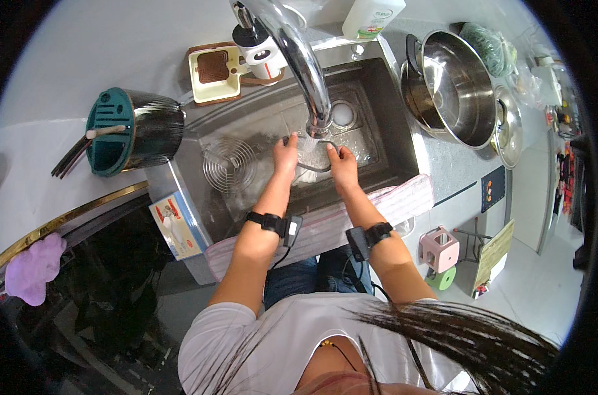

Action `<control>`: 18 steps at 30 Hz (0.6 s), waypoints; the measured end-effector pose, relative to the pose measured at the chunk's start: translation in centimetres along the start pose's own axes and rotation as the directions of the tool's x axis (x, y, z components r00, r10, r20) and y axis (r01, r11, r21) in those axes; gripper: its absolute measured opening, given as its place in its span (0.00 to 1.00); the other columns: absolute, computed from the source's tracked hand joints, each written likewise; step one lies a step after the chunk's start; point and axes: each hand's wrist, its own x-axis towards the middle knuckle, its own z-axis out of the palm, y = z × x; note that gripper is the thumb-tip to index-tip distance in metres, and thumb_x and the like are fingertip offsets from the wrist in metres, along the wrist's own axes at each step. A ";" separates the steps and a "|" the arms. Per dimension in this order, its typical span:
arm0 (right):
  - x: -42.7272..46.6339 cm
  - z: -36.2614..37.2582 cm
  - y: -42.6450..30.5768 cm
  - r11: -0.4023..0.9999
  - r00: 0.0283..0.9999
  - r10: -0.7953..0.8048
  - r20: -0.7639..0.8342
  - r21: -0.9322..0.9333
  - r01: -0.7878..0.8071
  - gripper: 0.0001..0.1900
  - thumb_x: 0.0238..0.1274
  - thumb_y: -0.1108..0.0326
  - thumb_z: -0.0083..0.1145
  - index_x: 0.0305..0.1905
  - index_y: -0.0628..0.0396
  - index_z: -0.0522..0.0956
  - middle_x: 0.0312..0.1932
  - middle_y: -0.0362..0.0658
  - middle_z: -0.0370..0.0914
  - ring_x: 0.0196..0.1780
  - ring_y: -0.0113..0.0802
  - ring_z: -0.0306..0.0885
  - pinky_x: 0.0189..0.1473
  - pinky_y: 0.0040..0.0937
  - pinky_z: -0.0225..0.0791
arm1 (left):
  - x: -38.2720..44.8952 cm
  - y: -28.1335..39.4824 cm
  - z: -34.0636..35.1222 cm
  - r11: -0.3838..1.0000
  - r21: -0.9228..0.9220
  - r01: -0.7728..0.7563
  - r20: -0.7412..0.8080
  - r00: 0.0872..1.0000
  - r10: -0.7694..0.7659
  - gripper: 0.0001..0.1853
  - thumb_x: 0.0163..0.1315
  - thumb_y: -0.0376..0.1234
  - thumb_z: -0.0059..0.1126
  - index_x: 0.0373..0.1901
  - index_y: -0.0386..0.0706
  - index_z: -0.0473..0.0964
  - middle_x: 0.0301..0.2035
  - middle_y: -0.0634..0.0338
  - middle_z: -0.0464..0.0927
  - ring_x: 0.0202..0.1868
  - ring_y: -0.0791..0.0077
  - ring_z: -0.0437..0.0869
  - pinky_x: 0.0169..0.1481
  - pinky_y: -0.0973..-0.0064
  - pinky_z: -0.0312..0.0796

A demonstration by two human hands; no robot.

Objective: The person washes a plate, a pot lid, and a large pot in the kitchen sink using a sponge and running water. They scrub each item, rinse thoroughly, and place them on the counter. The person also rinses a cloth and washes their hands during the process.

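Note:
My left hand (285,157) and my right hand (345,169) grip opposite sides of a thin dark ring (315,169), perhaps a rubber seal. They hold it inside the stainless steel sink (402,133), just below the spout of the chrome faucet (306,64). Running water (310,143) falls between my hands, at the ring. A spiral wire rack (229,166) lies on the sink floor to the left of my left hand. Beyond my right hand sits the round drain cover (342,114). Something whitish lies under the ring, too blurred to identify.
Right of the sink stand a large steel pot (459,89) and a pot lid (509,128). A utensil holder (156,128) is at left, a cream soap tray (215,74) behind. A striped cloth (323,227) drapes the front edge; a box (178,227) lies by the left corner.

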 end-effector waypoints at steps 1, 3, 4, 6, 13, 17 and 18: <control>-0.1 0.8 0.2 0.990 0.983 -0.135 -0.122 -0.065 0.128 0.17 0.66 0.56 0.55 0.30 0.60 0.74 0.20 0.39 0.72 0.24 0.24 0.62 0.28 0.30 0.63 | -0.2 -0.5 0.5 0.998 0.059 -0.018 0.024 1.000 0.017 0.23 0.68 0.47 0.50 0.31 0.33 0.76 0.30 0.55 0.80 0.30 0.72 0.76 0.37 0.68 0.67; -0.6 3.0 0.8 0.988 0.997 -0.070 0.036 -0.134 0.074 0.21 0.67 0.54 0.52 0.29 0.64 0.75 0.21 0.53 0.75 0.25 0.41 0.75 0.29 0.42 0.67 | -1.3 -1.6 1.9 0.999 -0.051 0.000 -0.022 1.000 -0.001 0.23 0.69 0.46 0.47 0.32 0.33 0.76 0.30 0.54 0.79 0.31 0.73 0.75 0.38 0.67 0.68; -0.3 3.6 1.0 0.974 0.986 -0.161 -0.043 -0.167 0.151 0.22 0.68 0.54 0.50 0.29 0.65 0.75 0.22 0.57 0.76 0.27 0.49 0.76 0.30 0.43 0.68 | -1.9 -2.1 2.4 0.933 -0.352 0.073 0.007 0.997 -0.075 0.24 0.71 0.46 0.44 0.31 0.32 0.75 0.30 0.53 0.79 0.32 0.69 0.76 0.40 0.65 0.68; 0.7 4.6 1.2 0.964 0.981 -0.181 -0.073 -0.211 0.162 0.23 0.69 0.54 0.47 0.30 0.66 0.76 0.26 0.63 0.76 0.31 0.60 0.77 0.34 0.46 0.68 | -2.7 -2.5 3.0 0.942 -0.302 0.148 0.012 0.988 -0.151 0.23 0.71 0.45 0.44 0.31 0.32 0.75 0.29 0.54 0.79 0.32 0.69 0.75 0.39 0.65 0.68; 2.5 5.9 2.6 0.937 0.984 -0.180 -0.004 -0.305 0.171 0.19 0.67 0.58 0.46 0.34 0.65 0.78 0.32 0.67 0.76 0.42 0.65 0.75 0.43 0.51 0.69 | -1.6 -0.9 2.4 0.800 -0.522 0.296 0.111 0.953 -0.281 0.19 0.71 0.41 0.44 0.31 0.35 0.74 0.27 0.59 0.74 0.29 0.71 0.72 0.36 0.67 0.67; 2.8 7.1 4.8 0.935 0.957 -0.263 -0.118 -0.276 0.223 0.16 0.62 0.61 0.46 0.35 0.65 0.78 0.33 0.67 0.75 0.44 0.65 0.75 0.44 0.50 0.69 | -1.5 -1.0 2.7 0.846 -0.493 0.205 0.003 0.972 -0.234 0.21 0.72 0.43 0.43 0.33 0.33 0.73 0.29 0.59 0.75 0.32 0.71 0.74 0.37 0.67 0.68; 3.9 7.0 5.0 0.933 0.953 -0.285 -0.106 -0.259 0.250 0.17 0.63 0.60 0.47 0.36 0.65 0.78 0.33 0.67 0.75 0.44 0.63 0.75 0.45 0.49 0.69 | -1.6 -1.2 2.4 0.902 -0.404 0.149 0.005 0.987 -0.161 0.21 0.72 0.44 0.42 0.35 0.33 0.73 0.30 0.59 0.75 0.32 0.71 0.73 0.37 0.68 0.68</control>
